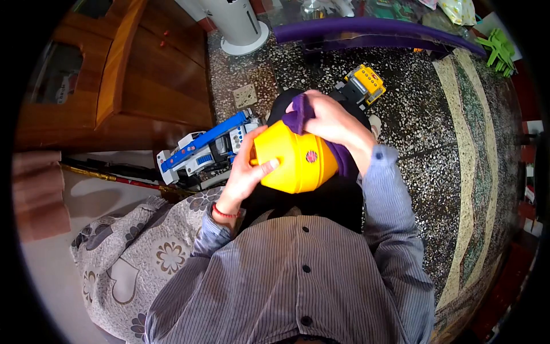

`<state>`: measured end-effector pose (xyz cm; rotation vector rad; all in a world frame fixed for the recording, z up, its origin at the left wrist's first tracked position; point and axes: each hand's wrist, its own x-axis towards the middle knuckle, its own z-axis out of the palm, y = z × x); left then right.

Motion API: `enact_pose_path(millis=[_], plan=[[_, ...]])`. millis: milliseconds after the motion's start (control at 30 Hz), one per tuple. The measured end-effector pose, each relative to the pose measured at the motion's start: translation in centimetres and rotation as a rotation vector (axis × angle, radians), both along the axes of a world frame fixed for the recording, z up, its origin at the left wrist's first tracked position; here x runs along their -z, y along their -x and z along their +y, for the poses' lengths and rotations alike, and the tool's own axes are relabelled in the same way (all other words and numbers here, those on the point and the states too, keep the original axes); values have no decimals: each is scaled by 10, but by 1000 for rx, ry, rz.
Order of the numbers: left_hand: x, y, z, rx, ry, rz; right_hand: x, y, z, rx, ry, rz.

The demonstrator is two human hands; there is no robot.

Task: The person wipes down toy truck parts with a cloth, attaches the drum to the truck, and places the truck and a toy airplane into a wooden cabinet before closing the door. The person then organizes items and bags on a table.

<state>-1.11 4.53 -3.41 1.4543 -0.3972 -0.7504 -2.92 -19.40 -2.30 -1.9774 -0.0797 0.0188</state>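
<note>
A yellow rounded toy drum [292,163] with a small red round sticker is held above my lap. My left hand [243,172] grips its left end, thumb on top and fingers around the side. A purple cloth [298,114] is pinched in my right hand [329,117] and touches the drum's upper edge. More of the purple cloth hangs behind the drum's right side, partly hidden by my right wrist.
A blue and white toy truck [206,149] lies on the left beside a wooden cabinet [160,69]. A yellow and grey toy truck [364,86] stands on the speckled floor [412,137]. Ahead are a white cylindrical stand [243,37] and a purple-edged table [366,28].
</note>
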Motion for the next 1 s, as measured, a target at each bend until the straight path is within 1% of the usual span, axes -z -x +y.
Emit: enact_pose_path(millis=[67, 100, 133, 233, 333, 400, 467, 500, 533, 600, 633, 767, 867, 900, 1000], plan=[[-5, -10, -9, 25, 16, 78, -9, 23, 2, 134, 167, -202], [-2, -14, -13, 53, 9, 85, -11, 33, 3, 158, 191, -130], [-1, -19, -17, 82, 3, 88, -7, 41, 3, 206, 247, -243], [-7, -28, -27, 102, -42, 124, -17, 67, 9, 243, 334, -377], [-19, -33, -38, 109, -107, 194, -29, 91, 22, 247, 473, -421], [-21, -39, -45, 144, -147, 216, -32, 101, 31, 244, 624, -347], [-25, -46, -54, 189, -195, 251, -24, 102, 29, 259, 708, -356], [-9, -56, -54, 225, -285, 217, -31, 101, 23, 304, 674, -295], [-10, -56, -58, 219, -280, 207, -37, 99, 16, 349, 639, -234], [-11, -55, -69, 207, -266, 185, -11, 87, -2, 270, 564, -277], [-14, -59, -69, 250, -286, 197, -6, 84, -3, 291, 519, -291], [-13, -56, -68, 211, -262, 179, 2, 74, -6, 377, 396, -326], [-9, -58, -67, 204, -237, 281, -2, 70, -3, 438, 287, -254], [-9, -57, -65, 200, -242, 273, -3, 68, -2, 480, 289, -259], [-7, -57, -68, 220, -233, 250, -1, 61, -8, 500, 253, -187]])
